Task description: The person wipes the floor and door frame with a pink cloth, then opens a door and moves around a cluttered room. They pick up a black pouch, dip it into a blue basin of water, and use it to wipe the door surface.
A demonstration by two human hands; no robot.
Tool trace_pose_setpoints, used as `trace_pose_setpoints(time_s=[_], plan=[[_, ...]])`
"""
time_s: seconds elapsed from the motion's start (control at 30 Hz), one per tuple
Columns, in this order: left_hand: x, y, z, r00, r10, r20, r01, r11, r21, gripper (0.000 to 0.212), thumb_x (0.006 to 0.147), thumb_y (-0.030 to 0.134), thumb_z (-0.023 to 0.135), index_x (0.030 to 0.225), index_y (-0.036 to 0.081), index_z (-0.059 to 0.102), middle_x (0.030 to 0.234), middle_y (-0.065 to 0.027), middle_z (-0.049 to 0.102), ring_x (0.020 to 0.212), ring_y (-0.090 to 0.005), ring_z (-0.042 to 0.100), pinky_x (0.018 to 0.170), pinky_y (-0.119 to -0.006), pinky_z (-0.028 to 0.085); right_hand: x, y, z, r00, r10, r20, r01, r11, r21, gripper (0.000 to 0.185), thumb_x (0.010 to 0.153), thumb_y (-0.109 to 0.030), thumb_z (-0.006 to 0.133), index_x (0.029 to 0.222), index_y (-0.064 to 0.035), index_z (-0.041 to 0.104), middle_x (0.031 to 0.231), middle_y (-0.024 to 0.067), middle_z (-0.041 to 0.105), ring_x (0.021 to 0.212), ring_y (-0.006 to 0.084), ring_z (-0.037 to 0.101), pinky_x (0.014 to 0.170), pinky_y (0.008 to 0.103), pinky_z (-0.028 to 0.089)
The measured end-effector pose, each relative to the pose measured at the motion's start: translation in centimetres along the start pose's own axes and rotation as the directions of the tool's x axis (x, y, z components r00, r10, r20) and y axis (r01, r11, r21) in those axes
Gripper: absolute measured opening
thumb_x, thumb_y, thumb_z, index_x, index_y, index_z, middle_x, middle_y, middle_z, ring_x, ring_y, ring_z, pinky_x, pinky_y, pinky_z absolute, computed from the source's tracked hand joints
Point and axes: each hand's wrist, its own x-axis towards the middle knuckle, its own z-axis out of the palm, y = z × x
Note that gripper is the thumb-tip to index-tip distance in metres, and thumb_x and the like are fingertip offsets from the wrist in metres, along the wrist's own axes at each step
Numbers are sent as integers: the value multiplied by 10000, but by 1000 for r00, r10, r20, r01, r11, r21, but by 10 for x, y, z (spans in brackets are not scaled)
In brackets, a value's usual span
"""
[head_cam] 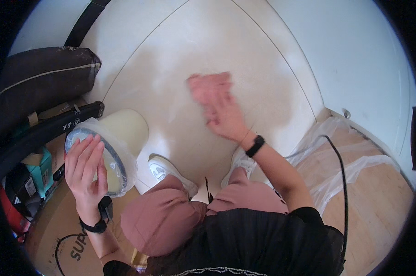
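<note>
A pink cloth (210, 85) lies against the pale tiled floor (180, 45), blurred, with my right hand (225, 115) upon it, fingers reaching over its lower part. Whether the fingers grip the cloth or only press on it is hard to tell. My left hand (85, 165) is over the mouth of a pale waste bin (126, 127), its fingers extended and nothing seen in it. A clear plastic liner (130, 172) hangs over the bin's rim. The bin leans or lies towards me at the left. Both wrists wear black bands.
Cardboard boxes (49, 220), a teal box (44, 172), a black long case (39, 134) and a dark bag (49, 74) crowd the left. At right, plastic film (359, 165) covers part of a wooden board (377, 203) beside a white panel (352, 62). A black cable (344, 179) crosses there.
</note>
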Motion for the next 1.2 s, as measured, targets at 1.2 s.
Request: trace_pose_setpoints(time_s=[1.2], plan=[[3,-14,12,1000,-3,15,4,999,-45,432,732,-63,584,1140,30,691,1154,-136,693,1121,-325,632,1019,-500,467,-103,93,-67,881,372,-294,-414,905,-96,649,800,-195,683,1420,-109,511,1348,217,500,1116,415,516,936,476,436]])
